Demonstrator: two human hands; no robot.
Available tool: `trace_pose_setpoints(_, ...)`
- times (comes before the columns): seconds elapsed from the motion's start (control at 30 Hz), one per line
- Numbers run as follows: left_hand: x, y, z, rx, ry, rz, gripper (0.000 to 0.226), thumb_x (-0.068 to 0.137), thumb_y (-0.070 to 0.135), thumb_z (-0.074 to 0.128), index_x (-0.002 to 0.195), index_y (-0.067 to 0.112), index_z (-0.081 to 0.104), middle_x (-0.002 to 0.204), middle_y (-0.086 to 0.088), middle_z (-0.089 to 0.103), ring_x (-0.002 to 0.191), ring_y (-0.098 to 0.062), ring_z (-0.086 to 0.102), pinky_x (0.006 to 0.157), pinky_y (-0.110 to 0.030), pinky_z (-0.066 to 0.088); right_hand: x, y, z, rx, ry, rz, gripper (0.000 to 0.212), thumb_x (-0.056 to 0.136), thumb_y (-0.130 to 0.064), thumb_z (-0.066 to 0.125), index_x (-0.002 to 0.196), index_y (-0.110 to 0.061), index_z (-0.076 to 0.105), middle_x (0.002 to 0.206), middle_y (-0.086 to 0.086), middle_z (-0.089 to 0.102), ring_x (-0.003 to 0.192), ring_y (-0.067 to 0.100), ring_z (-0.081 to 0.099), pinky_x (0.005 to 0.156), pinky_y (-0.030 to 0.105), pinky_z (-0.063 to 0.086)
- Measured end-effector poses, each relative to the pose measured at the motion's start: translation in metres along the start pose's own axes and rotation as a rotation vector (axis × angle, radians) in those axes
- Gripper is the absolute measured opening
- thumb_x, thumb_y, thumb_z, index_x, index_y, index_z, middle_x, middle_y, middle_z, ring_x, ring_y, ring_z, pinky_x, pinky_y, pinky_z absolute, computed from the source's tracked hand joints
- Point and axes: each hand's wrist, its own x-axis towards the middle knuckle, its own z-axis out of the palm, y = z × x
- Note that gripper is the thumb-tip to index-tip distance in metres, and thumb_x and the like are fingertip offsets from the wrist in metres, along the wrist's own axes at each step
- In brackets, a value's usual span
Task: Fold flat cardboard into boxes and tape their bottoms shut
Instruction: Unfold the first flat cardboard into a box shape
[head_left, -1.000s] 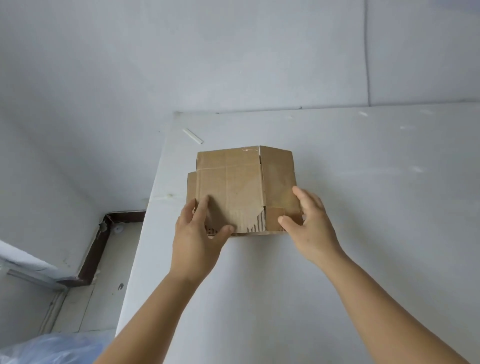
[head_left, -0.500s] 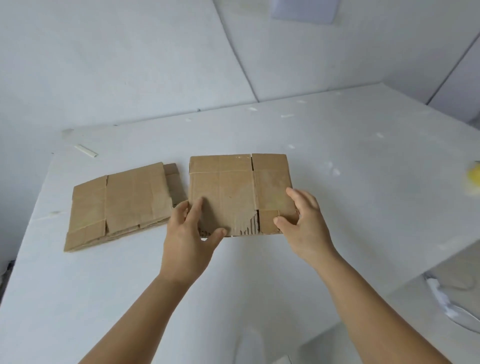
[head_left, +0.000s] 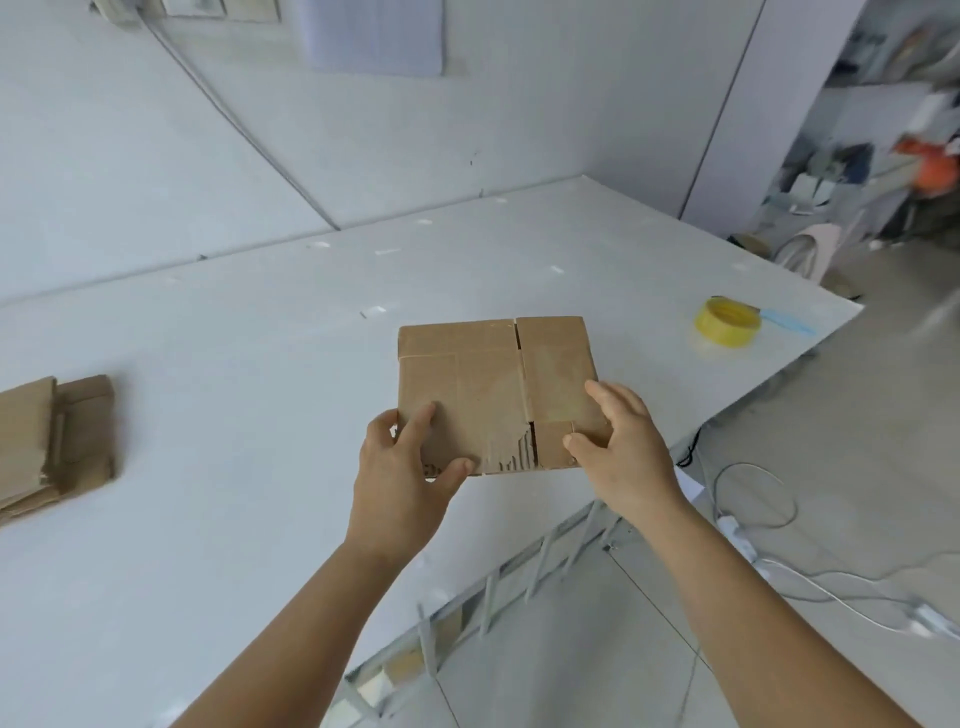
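Head view looks down on a white, matte worktop (head_left: 234, 415) dotted with small pale scraps, set into the corner of a room with plain white wall panels; a cable runs down the wall at upper left. Past the worktop's right edge lies a pale tiled floor (head_left: 857, 415) with loose white cables, and blurred clutter fills the far right. Both hands hold a flattened cardboard box (head_left: 488, 384) over the worktop's near right part. It is brown, creased into panels, with a slit between its flaps and a torn patch at the near edge that bares the corrugated ribs. Left hand (head_left: 402, 467) pinches the near left corner, thumb on top at the near edge and fingers (head_left: 415, 428) spread across the face. Right hand (head_left: 626, 449) grips the near right corner likewise. A stack of flat cardboard (head_left: 52, 441) lies well apart at the left edge. A yellow tape roll (head_left: 727, 322) sits near the far right corner, a light blue tool (head_left: 784, 319) just beside it.
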Motion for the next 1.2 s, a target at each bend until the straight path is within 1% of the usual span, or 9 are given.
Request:
trace_pose_setpoints(0.1, 0.011, 0.027, 0.032, -0.025, -0.058, 0.021, 0.066, 0.081, 0.043, 0.070, 0.139, 0.028, 0.042, 0.141, -0.006, 0.032, 0.088, -0.012, 0.059, 0.089, -0.034, 0.052, 0.009, 0.033, -0.026, -0.017, 0.039, 0.033, 0.061, 0.088, -0.019, 0.062, 0.144, -0.018, 0.037, 0.149, -0.007, 0.029, 0.133, 0.009, 0.032, 0.097, 0.016, 0.024)
trace_pose_setpoints(0.3, 0.054, 0.059, 0.086, -0.043, -0.173, 0.084, 0.073, 0.079, 0.047, 0.069, 0.142, 0.031, 0.038, 0.143, 0.001, 0.027, 0.107, -0.015, 0.056, 0.091, -0.024, 0.049, 0.043, 0.082, -0.061, 0.004, 0.082, 0.103, 0.059, 0.089, -0.016, 0.062, 0.143, -0.018, 0.039, 0.150, -0.004, 0.030, 0.134, 0.009, 0.032, 0.098, 0.016, 0.024)
trace_pose_setpoints(0.5, 0.128, 0.088, 0.140, -0.077, -0.201, 0.108, 0.074, 0.077, 0.046, 0.072, 0.141, 0.030, 0.040, 0.144, 0.001, 0.028, 0.113, -0.022, 0.054, 0.094, -0.036, 0.050, 0.109, 0.115, -0.089, -0.055, 0.131, 0.127, 0.060, 0.089, -0.018, 0.061, 0.144, -0.016, 0.037, 0.150, -0.003, 0.030, 0.136, 0.011, 0.031, 0.105, 0.020, 0.025)
trace_pose_setpoints(0.67, 0.186, 0.115, 0.179, -0.108, -0.222, 0.105, 0.071, 0.076, 0.045, 0.073, 0.138, 0.027, 0.044, 0.149, -0.001, 0.023, 0.116, -0.025, 0.053, 0.096, -0.040, 0.048, 0.165, 0.135, -0.115, -0.112, 0.160, 0.162, 0.057, 0.091, -0.025, 0.059, 0.143, -0.017, 0.038, 0.150, -0.004, 0.030, 0.134, 0.012, 0.034, 0.105, 0.024, 0.029)
trace_pose_setpoints(0.83, 0.224, 0.126, 0.203, -0.093, -0.217, 0.058, 0.069, 0.075, 0.050, 0.071, 0.134, 0.021, 0.050, 0.143, -0.002, 0.035, 0.121, -0.022, 0.048, 0.098, -0.036, 0.045, 0.209, 0.151, -0.124, -0.111, 0.176, 0.181, 0.052, 0.092, -0.029, 0.057, 0.139, -0.014, 0.044, 0.147, -0.003, 0.037, 0.131, 0.012, 0.037, 0.102, 0.020, 0.027)
trace_pose_setpoints(0.93, 0.240, 0.129, 0.212, -0.078, -0.177, 0.009, 0.067, 0.076, 0.050, 0.070, 0.132, 0.019, 0.052, 0.139, -0.001, 0.041, 0.117, -0.018, 0.049, 0.092, -0.028, 0.043, 0.236, 0.161, -0.124, -0.088, 0.147, 0.154, 0.049, 0.093, -0.031, 0.055, 0.138, -0.013, 0.046, 0.147, -0.002, 0.039, 0.132, 0.012, 0.037, 0.099, 0.017, 0.025)
trace_pose_setpoints(1.0, 0.248, 0.132, 0.218, -0.078, -0.138, -0.027, 0.064, 0.077, 0.050, 0.070, 0.130, 0.018, 0.054, 0.134, -0.001, 0.045, 0.106, -0.013, 0.050, 0.084, -0.022, 0.039, 0.255, 0.168, -0.123, -0.054, 0.114, 0.130, 0.049, 0.093, -0.033, 0.054, 0.137, -0.014, 0.047, 0.147, -0.003, 0.040, 0.132, 0.011, 0.037, 0.099, 0.016, 0.026)
trace_pose_setpoints(1.1, 0.261, 0.136, 0.226, -0.079, -0.073, -0.101, 0.059, 0.078, 0.049, 0.069, 0.127, 0.018, 0.056, 0.128, 0.001, 0.049, 0.094, -0.007, 0.049, 0.079, -0.017, 0.035, 0.286, 0.179, -0.121, 0.057, 0.047, 0.090, 0.051, 0.090, -0.035, 0.059, 0.136, -0.016, 0.048, 0.142, -0.006, 0.045, 0.128, 0.008, 0.041, 0.098, 0.019, 0.031)
trace_pose_setpoints(1.2, 0.274, 0.143, 0.239, -0.102, 0.017, -0.188, 0.051, 0.080, 0.046, 0.069, 0.122, 0.019, 0.058, 0.121, 0.004, 0.054, 0.092, -0.004, 0.050, 0.070, -0.008, 0.033, 0.318, 0.195, -0.121, 0.167, -0.042, 0.034, 0.051, 0.084, -0.034, 0.066, 0.131, -0.022, 0.051, 0.128, -0.016, 0.049, 0.116, 0.005, 0.050, 0.092, 0.020, 0.039)
